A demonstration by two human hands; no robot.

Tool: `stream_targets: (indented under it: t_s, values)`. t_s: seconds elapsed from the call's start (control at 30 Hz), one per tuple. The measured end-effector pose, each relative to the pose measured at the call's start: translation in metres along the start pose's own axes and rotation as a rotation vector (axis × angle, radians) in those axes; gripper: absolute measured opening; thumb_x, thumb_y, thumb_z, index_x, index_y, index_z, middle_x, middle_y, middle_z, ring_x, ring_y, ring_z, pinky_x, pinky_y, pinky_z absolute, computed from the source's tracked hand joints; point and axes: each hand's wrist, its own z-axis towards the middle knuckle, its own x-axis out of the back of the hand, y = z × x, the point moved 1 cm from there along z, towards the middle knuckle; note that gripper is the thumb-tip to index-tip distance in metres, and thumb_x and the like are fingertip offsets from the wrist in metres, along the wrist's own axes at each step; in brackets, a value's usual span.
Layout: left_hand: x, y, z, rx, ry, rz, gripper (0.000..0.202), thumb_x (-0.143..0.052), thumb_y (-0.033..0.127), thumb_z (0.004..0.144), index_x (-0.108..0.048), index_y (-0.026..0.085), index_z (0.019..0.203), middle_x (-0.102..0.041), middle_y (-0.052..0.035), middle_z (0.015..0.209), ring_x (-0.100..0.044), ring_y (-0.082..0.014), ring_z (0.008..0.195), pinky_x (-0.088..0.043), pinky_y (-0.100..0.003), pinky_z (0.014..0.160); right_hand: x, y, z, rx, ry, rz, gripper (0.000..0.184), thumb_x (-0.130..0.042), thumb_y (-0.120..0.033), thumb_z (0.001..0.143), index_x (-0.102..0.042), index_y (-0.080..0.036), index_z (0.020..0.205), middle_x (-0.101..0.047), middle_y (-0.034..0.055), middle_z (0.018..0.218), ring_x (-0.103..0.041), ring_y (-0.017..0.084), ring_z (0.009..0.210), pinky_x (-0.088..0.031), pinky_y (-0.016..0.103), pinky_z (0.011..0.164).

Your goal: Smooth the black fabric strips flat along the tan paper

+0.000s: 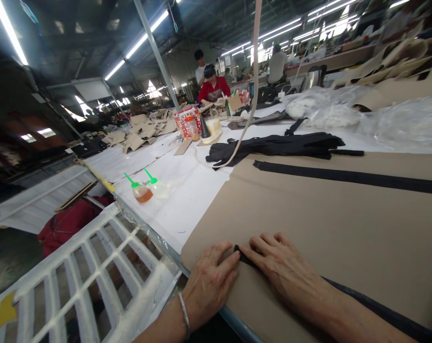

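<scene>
My left hand (208, 281) lies flat, fingers stretched out, on the near corner of a tan sheet (308, 209) at the table's front edge. My right hand (276, 264) lies flat beside it, fingers extended, pressing the end of a black strip (387, 314) that runs under my right forearm toward the right. The fingertips of both hands meet at the strip's end. A second black strip (344, 175) lies across the far part of the tan sheet.
Two small squeeze bottles with green tips (144, 188) lie on white paper to the left. Black fabric (280, 145) is piled beyond the sheet. A white slatted crate (80, 281) stands at lower left. Other people work at the far end of the table.
</scene>
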Motion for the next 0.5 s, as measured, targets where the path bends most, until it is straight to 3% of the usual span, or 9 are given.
stream_targets:
  t_s: [0.23,0.37,0.5]
  values:
    - [-0.002,-0.001,-0.002,-0.008,0.019,0.024,0.037,-0.051,0.017,0.091,-0.057,0.019,0.128,-0.051,-0.0132,0.130,-0.052,-0.0258,0.120,-0.049,-0.044,0.101,0.002,-0.002,0.002,-0.003,-0.025,-0.021,0.031,-0.058,-0.009,0.090,-0.055,-0.024,0.117,-0.056,0.0020,0.099,-0.048,0.022,0.088,-0.029,0.039,0.075]
    - [0.002,-0.002,0.002,-0.091,-0.016,0.059,0.037,-0.048,0.016,0.093,-0.055,0.018,0.129,-0.052,-0.0109,0.135,-0.046,-0.0256,0.128,-0.045,-0.044,0.106,0.002,-0.002,0.003,0.001,-0.017,-0.041,0.032,-0.054,-0.008,0.090,-0.054,-0.024,0.119,-0.057,0.0028,0.096,-0.049,0.022,0.087,-0.031,0.039,0.076]
    - [0.007,-0.004,0.010,-0.201,-0.075,0.093,0.033,-0.044,0.014,0.094,-0.054,0.016,0.126,-0.053,-0.0072,0.138,-0.043,-0.0246,0.131,-0.040,-0.043,0.109,-0.003,0.003,-0.002,-0.040,0.055,-0.054,0.046,-0.049,0.000,0.082,-0.049,-0.017,0.125,-0.058,0.0068,0.105,-0.051,0.023,0.091,-0.034,0.040,0.082]
